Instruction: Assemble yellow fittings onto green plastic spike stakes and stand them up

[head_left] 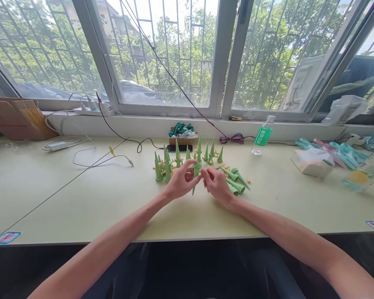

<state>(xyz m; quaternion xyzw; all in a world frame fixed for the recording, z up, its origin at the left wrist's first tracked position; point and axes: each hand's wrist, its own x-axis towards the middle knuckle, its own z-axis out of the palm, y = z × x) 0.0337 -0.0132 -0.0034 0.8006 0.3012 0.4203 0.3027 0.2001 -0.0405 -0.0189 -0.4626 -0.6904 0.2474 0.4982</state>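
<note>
My left hand (183,181) grips a green plastic watering spike (196,171), its point down and its wide collar at the top. Close against the spike's right side, the fingers of my right hand (217,185) are pinched together; whatever they hold is hidden. Behind my left hand stand several green spikes with yellow valves (167,166), points up. A smaller group of upright spikes (211,153) stands further right. Beside my right hand lies a loose pile of green spikes (237,185), with small yellow pieces (248,181) scattered around it.
At the back are a small cardboard box (183,140), a black phone (187,148), coiled wire (233,138) and a water bottle (262,136). White cables (96,162) cross the left side. Plastic bags and a white box (313,161) lie right. The table's front edge (205,239) is near me.
</note>
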